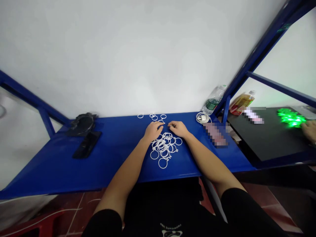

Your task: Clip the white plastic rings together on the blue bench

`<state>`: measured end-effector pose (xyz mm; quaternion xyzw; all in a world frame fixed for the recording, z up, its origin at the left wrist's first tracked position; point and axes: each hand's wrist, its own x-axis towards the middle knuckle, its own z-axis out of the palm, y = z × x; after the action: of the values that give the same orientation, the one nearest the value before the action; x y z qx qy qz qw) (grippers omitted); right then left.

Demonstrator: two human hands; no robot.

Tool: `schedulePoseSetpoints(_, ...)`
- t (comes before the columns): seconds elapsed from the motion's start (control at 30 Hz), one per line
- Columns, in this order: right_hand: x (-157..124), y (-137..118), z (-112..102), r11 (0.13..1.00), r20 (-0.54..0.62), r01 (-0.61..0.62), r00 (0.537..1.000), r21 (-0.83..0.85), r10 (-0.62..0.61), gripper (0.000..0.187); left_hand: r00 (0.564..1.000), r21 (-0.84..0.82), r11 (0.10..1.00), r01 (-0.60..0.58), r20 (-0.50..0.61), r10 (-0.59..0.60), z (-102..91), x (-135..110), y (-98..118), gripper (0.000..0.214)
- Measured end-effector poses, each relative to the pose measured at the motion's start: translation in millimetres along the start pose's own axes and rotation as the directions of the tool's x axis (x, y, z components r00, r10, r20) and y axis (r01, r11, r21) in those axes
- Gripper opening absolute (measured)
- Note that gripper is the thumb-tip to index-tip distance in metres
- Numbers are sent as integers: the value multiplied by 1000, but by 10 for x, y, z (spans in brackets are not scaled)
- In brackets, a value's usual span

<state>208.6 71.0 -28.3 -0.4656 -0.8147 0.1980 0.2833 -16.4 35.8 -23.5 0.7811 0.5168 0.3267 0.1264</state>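
As we scan across, a black slab (87, 144) lies on the blue table (118, 141); our left hand (152, 130) is bent, can't tell if gripping; white rings (164, 144) piled just nearer us; our right hand (179, 129) curled, grip unclear; then coiled white cable (203, 118), bottle (212, 102).

Legible text: none. Landmark: blue table (118, 158). Clear bottle (218, 94) at its back right corner is bearing a green label (211, 104), print blurring. Yellow-and-red bottle (243, 102) beyond its right end is showing an unreadable label. Black shirt (170, 200) at its near edge is carrying pale lettering (174, 227), inverted, too small for reading.
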Motion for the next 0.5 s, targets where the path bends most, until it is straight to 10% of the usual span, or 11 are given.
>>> schedulePoseSetpoints(0.5,1,44,25,999,25,32,999,43,-33,28,943,347,916,201,183,-276,-115,-157,11,43)
